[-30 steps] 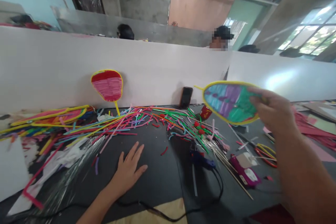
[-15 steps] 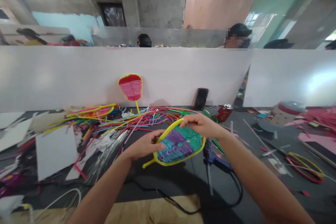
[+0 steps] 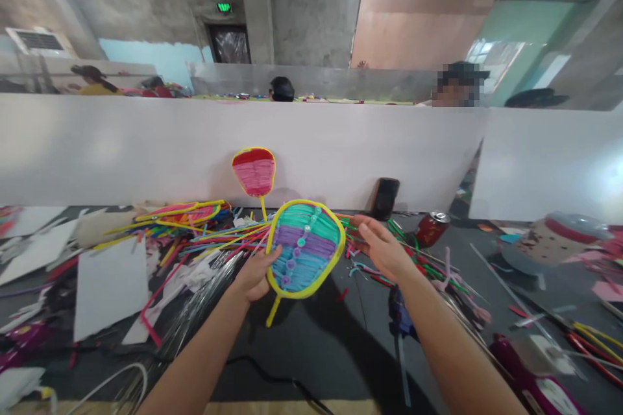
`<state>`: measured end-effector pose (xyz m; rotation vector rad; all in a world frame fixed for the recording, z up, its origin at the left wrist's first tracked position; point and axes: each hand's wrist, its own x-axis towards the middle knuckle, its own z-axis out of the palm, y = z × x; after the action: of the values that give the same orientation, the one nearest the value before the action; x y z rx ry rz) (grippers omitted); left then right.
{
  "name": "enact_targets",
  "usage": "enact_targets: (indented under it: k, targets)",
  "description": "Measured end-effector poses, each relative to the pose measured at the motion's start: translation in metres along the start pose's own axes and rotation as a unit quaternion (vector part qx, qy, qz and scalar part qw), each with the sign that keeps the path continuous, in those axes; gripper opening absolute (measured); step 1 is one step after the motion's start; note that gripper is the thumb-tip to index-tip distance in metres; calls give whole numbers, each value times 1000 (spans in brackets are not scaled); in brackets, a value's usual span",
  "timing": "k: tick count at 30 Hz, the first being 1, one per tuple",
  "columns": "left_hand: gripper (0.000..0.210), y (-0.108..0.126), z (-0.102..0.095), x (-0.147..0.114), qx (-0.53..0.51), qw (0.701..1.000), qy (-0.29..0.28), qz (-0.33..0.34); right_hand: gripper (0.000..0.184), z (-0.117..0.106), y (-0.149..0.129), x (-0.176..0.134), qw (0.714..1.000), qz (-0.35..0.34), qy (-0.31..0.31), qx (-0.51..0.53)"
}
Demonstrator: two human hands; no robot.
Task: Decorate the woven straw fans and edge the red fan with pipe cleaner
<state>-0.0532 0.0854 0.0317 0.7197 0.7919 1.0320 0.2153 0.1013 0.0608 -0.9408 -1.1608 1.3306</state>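
My left hand (image 3: 257, 273) grips a fan (image 3: 316, 245) by its left edge, thumb on the front. The fan has a yellow fuzzy rim, a short yellow handle at lower left, and bands of green, purple and blue with a line of small round beads or buttons down the middle. To its right, my right hand (image 3: 382, 245) is off the rim, fingers apart, holding nothing. Behind, a pink and red fan (image 3: 254, 172) with a yellow rim leans upright against the white board. A blue glue gun (image 3: 400, 314) lies below my right forearm, partly covered by it.
Loose pipe cleaners (image 3: 228, 233) spread over the dark table. A phone (image 3: 385, 198) leans on the white partition (image 3: 146, 149) near a red can (image 3: 432, 228). White cards (image 3: 111, 288) lie left, scissors (image 3: 596, 343) right. Other people sit beyond the partition.
My right hand has let go of the fan's upper edge and moved right. The fan has turned more upright, its front now facing me. The view has shifted a little.
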Motion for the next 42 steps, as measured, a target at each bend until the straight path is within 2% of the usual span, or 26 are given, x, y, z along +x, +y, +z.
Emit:
enact_targets:
  k: [3,7,11,13,15,17,19,22,24,27,33,38,42]
  targets:
    - [29,-7,1,6,-35,999,5,-8,36,16,22,-7,997,52,-51,26]
    - [26,-17,4,6,-54,998,10,-16,31,29,35,-4,999,43,-22,12]
    - [34,-12,2,2,-14,999,-44,6,27,28,31,0,999,36,-21,-3]
    - [47,0,1,3,22,997,-55,54,27,26,27,-1,998,42,-48,-13]
    - [61,15,2,5,66,991,-35,107,27,25,25,-5,995,45,-81,-31]
    - [67,28,4,8,131,983,-20,128,26,25,25,-8,992,46,-112,-46]
    - [63,37,6,11,219,967,-22,131,24,25,28,-11,987,51,-144,-60]
    - [47,40,8,15,351,926,-24,137,25,24,38,-10,982,43,-162,-87]
    - [40,37,8,17,391,910,-23,136,30,22,45,-6,983,23,-155,-100]
    - [39,33,10,21,400,908,-39,123,35,21,54,-2,984,2,-136,-112]
    - [36,30,15,27,439,887,-82,119,33,25,57,0,991,3,-61,-121]
    - [33,27,17,29,456,879,-102,95,23,27,57,0,988,-5,-31,-154]
    - [33,28,19,28,477,867,-112,89,23,29,57,0,985,-2,-14,-170]
